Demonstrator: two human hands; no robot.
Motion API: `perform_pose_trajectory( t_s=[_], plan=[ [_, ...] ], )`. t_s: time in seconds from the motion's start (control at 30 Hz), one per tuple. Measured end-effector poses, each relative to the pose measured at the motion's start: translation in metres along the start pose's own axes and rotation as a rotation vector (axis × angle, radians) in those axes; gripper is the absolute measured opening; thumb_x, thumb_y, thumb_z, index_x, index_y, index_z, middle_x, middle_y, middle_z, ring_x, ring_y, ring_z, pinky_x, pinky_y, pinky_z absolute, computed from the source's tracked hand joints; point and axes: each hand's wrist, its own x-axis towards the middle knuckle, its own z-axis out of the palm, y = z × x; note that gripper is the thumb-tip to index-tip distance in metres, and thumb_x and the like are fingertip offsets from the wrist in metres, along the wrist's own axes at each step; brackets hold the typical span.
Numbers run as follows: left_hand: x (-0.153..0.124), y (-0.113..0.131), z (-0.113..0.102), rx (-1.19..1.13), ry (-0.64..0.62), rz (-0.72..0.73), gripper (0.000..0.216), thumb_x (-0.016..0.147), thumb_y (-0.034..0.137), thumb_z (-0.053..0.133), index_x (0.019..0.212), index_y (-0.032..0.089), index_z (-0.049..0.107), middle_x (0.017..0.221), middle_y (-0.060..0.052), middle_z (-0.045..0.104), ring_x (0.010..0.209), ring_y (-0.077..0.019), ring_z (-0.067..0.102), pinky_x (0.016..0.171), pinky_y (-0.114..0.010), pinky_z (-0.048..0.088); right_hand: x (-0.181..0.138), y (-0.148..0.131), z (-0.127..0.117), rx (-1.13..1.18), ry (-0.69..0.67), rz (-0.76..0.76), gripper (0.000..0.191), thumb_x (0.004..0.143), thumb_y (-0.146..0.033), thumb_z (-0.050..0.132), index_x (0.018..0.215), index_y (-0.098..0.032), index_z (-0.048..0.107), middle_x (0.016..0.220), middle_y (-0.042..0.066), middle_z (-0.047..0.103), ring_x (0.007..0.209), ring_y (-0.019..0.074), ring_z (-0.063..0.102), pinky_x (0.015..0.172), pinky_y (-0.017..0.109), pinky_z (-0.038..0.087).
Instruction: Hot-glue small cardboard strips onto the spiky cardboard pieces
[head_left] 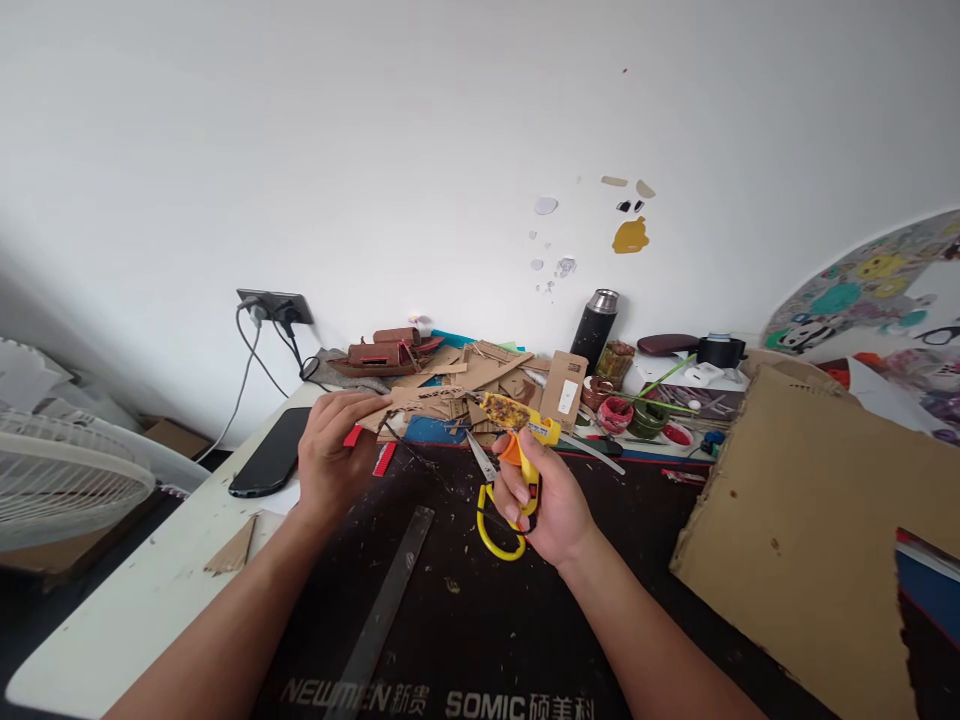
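Observation:
My right hand (544,495) is wrapped round a yellow hot glue gun (517,412) with an orange trigger. Its stained nozzle points left, and a clear glue stick (596,452) sticks out at its back. My left hand (337,445) pinches a strip of cardboard (382,408), whose far end is hard to tell from the scraps behind it. Just below the glue gun lie scissors (499,545) with yellow handles, partly covered by my right hand. A metal ruler (390,600) rests on the dark desk mat (465,640) between my forearms.
Cardboard scraps (487,365) pile up along the wall beside a brown model boat (375,355). A black thermos (595,330) and paint jars (615,413) stand right of them. A large cardboard sheet (795,520) covers the right side. A phone (274,455) and fan (75,460) are at left.

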Motion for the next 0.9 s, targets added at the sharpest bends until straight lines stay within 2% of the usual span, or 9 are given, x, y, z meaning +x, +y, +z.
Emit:
perform_pose_trajectory(
  t_s=[0.07,0.17,0.3,0.9],
  plan=[
    [0.0001,-0.0007,-0.0002,-0.001,0.005,-0.004,0.025,0.097,0.009,0.067,0.112,0.025,0.079,0.103,-0.007,0.082,0.100,-0.0253,0.072,0.094,-0.041,0.055,0.0001,-0.0004,0.0010,-0.032,0.044,-0.039,0.048,0.085,-0.063,0.087,0.087,-0.016,0.078,0.044,-0.009,0.045,0.034,0.0087,0.044,0.035,0.020,0.026],
    [-0.0003,-0.0018,-0.0003,0.003,0.004,-0.006,0.025,0.097,0.010,0.067,0.112,0.025,0.079,0.105,-0.007,0.082,0.101,-0.0259,0.071,0.095,-0.042,0.055,0.0001,-0.0017,0.0019,-0.091,0.093,-0.084,0.048,0.085,-0.063,0.087,0.084,-0.016,0.076,0.044,-0.009,0.044,0.034,0.0083,0.045,0.039,0.020,0.031],
    [-0.0010,-0.0023,-0.0003,0.008,-0.002,-0.002,0.024,0.097,0.010,0.067,0.112,0.024,0.079,0.106,-0.008,0.082,0.102,-0.0263,0.071,0.095,-0.043,0.055,-0.0004,-0.0029,0.0033,-0.127,0.132,-0.096,0.050,0.086,-0.065,0.085,0.081,-0.017,0.073,0.043,-0.009,0.043,0.034,0.0081,0.044,0.039,0.020,0.030],
    [-0.0010,-0.0009,-0.0007,0.007,-0.011,-0.025,0.021,0.099,0.017,0.068,0.111,0.027,0.081,0.106,-0.007,0.083,0.102,-0.0268,0.073,0.096,-0.044,0.056,-0.0031,-0.0042,0.0060,-0.175,0.135,-0.034,0.057,0.084,-0.073,0.083,0.077,-0.019,0.066,0.042,-0.010,0.041,0.032,0.0073,0.042,0.036,0.019,0.024]
  ],
)
